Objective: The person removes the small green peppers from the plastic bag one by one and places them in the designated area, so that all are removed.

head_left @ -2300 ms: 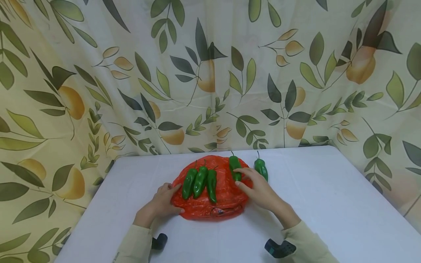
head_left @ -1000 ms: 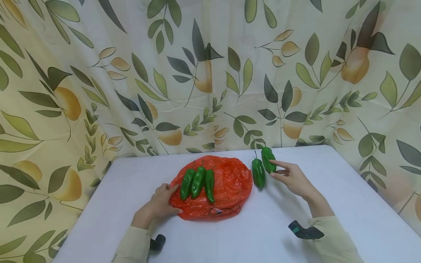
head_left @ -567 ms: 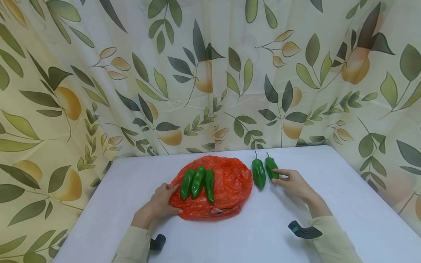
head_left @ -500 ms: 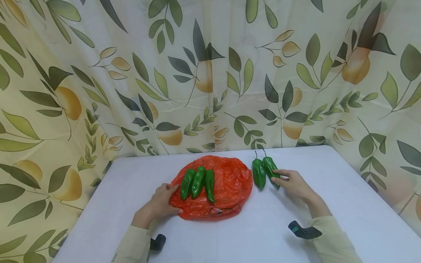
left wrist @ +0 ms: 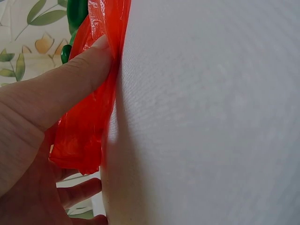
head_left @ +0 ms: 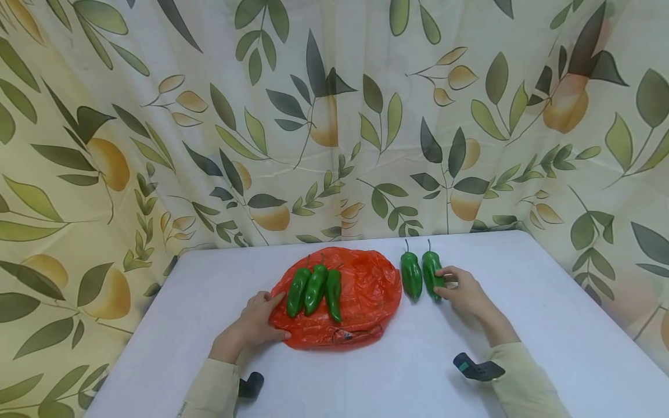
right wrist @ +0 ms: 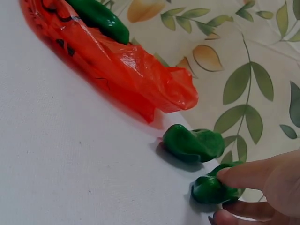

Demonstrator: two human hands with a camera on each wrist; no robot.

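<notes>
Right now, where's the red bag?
In the head view, the red bag lies near centre, left hand touching its left edge, two green peppers to its right.

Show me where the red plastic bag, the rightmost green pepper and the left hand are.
Red plastic bag [head_left: 368, 290]: head view, on its bare right portion.
Rightmost green pepper [head_left: 431, 274]: head view, on the middle of its body.
Left hand [head_left: 255, 321]: head view, on the middle of the hand.
</notes>
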